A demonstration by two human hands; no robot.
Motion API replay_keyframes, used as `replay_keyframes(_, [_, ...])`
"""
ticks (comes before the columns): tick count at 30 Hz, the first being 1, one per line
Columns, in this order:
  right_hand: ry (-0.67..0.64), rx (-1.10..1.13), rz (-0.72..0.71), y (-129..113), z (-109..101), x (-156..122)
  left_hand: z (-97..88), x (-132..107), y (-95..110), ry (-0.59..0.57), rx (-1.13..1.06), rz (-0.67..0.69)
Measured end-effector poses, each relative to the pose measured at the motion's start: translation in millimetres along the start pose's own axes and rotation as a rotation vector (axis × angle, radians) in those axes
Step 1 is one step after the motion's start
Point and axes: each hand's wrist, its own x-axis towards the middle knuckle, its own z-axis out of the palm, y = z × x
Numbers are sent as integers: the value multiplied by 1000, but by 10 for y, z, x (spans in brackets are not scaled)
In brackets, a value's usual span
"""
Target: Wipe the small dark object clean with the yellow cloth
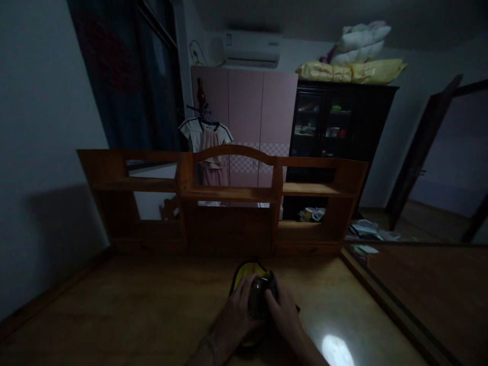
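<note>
A dark, glossy, rounded object [257, 300] sits between my two hands, low in the middle of the dim head view. My left hand [238, 305] is wrapped round its left side, fingers over the top. On the other side, my right hand [284, 307] grips a black part [271, 284] at the object's right edge, thumb on the near face. Whether that part belongs to the object or to the case I cannot tell. Behind and under the hands lies a black-edged case with yellow lining [244, 272], its lid side raised. My wrists and the object hide its inside.
The wooden tabletop [152, 300] spreads around the hands, with a bright reflection at right. A wooden shelf unit [229, 193] stands along its back edge. Beyond are a pink wardrobe [244, 107], hanging clothes [208, 137], a black cabinet [373, 112] and a door [423, 147].
</note>
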Motion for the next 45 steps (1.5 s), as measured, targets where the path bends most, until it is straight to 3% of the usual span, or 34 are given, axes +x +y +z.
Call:
replay_keyframes(3, [-2,-50,-25,74,11,27,-8,13,1,-25,-2,-11])
replay_keyframes(7, [-87,-97,-286,116,-68,87,15,19,-42,-78,-16,-69])
replay_keyframes(10, [-135,-100,-359,114,-127,120,45,13,-76,-63,-51,-99])
replay_keyframes(13, [-156,-64,-327,160,-125,136,66,-5,-82,-33,-71,-110])
replay_keyframes(19, [-210,26,-285,316,-60,160,49,-15,-10,-72,42,61])
replay_keyframes(24, [-286,43,-246,63,-154,163,7,15,30,-106,78,82])
replay_keyframes(29, [-228,-39,-236,-102,-236,160,-2,3,29,-77,109,80])
replay_keyframes(38, [-121,-294,-226,95,-238,187,-111,25,140,-103,110,63])
replay_keyframes(45, [-167,-62,-236,77,-92,175,-124,31,130,-74,145,-49])
